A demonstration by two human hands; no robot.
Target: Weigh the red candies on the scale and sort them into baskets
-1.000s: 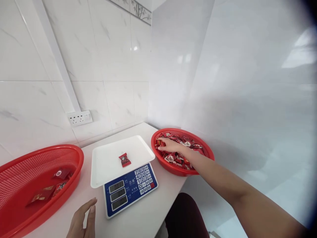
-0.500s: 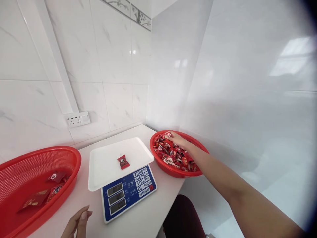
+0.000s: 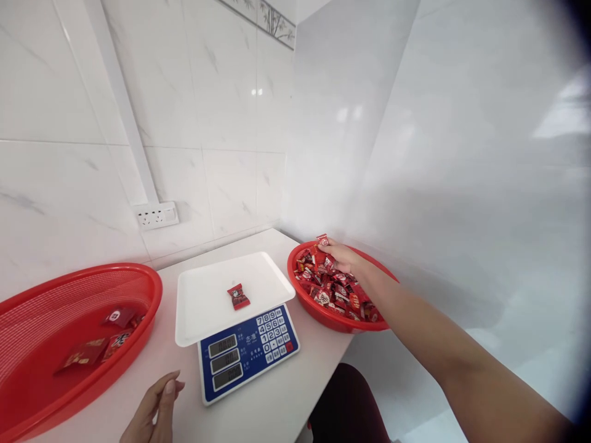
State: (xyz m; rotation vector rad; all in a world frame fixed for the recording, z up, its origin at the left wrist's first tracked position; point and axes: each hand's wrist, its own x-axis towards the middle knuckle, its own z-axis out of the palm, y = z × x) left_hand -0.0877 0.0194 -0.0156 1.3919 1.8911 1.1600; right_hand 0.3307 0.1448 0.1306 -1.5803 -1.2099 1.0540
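Okay, so their right hand (image 3: 341,255) has a red snack packet (image 3: 322,241) pinched above the loaded red basket (image 3: 318,315); left hand (image 3: 154,407) is loosely curled, released, beside a digital scale (image 3: 247,355). Label says 志准.

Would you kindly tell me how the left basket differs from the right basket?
The left basket holds a few packets, while the right basket holds a pile of wrapped sweets. The right hand is at the right basket, gripping a red sweet; no hand is in the left basket. Both baskets are red.
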